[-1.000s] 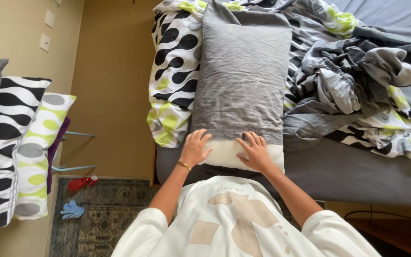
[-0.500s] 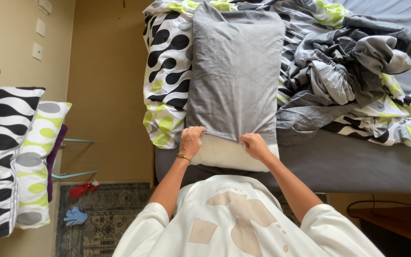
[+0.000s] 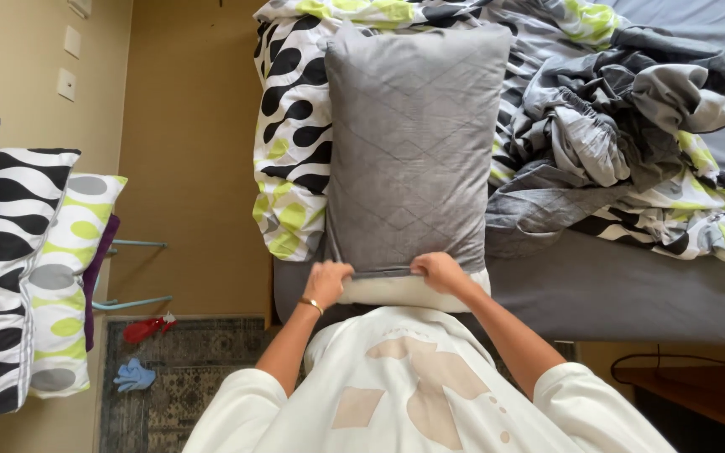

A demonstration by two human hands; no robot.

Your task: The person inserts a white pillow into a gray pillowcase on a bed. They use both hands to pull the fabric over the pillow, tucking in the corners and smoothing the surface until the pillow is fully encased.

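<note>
Both hands, left hand [image 3: 326, 275] and right hand [image 3: 438, 270], pinch the open hem of the grey quilted pillowcase [image 3: 413, 143] lying on the bed [image 3: 631, 285]. Most of the cream pillow [image 3: 409, 293] looks sheathed; only a soft end strip shows uncovered. Beside it lie a black-and-white spotted pillow [image 3: 291, 126] and crumpled patterned bedding [image 3: 631, 126].

Crumpled patterned duvet [image 3: 623, 143] beside stacked cushions [image 3: 18, 268].

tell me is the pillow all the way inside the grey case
Not fully. A cream strip of pillow shows below the grey case hem, gripped by the left hand and right hand.
</note>
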